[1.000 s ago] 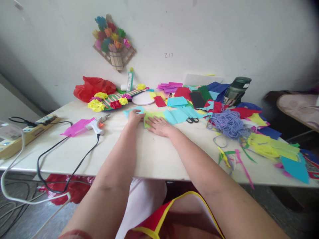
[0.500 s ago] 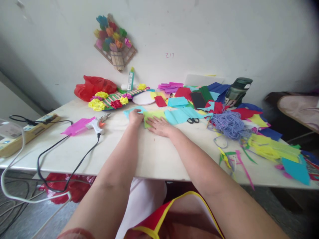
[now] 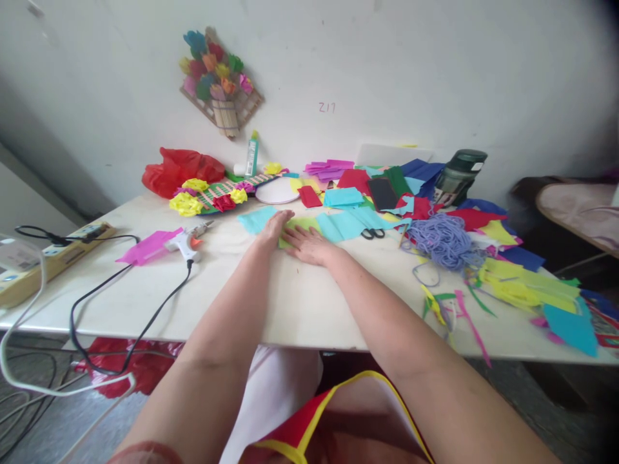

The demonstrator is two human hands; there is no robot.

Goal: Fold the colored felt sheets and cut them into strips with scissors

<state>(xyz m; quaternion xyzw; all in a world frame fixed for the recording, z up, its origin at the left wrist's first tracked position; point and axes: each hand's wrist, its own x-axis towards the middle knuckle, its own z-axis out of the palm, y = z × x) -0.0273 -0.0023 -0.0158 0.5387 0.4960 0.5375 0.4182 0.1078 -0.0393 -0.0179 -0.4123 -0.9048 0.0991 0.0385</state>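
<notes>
My left hand [image 3: 274,229] lies flat, fingers stretched out, on the left edge of a light green paper sheet [image 3: 302,223] in the middle of the white table [image 3: 290,296]. Just behind its fingertips lies a turquoise paper piece [image 3: 255,219]. My right hand [image 3: 308,245] rests flat on the same green sheet, fingers spread, pressing it down. More turquoise paper [image 3: 345,223] lies just right of the green sheet.
A white glue gun [image 3: 186,243] with a black cord and pink paper [image 3: 147,247] lie to the left. Scissors [image 3: 373,233], purple yarn [image 3: 442,240], a dark green bottle [image 3: 459,177] and several coloured paper scraps fill the right. A power strip [image 3: 53,254] sits far left.
My left hand has opened from a curled grip and slid forward flat along the green sheet's left edge, uncovering the turquoise piece. My right hand has stayed put.
</notes>
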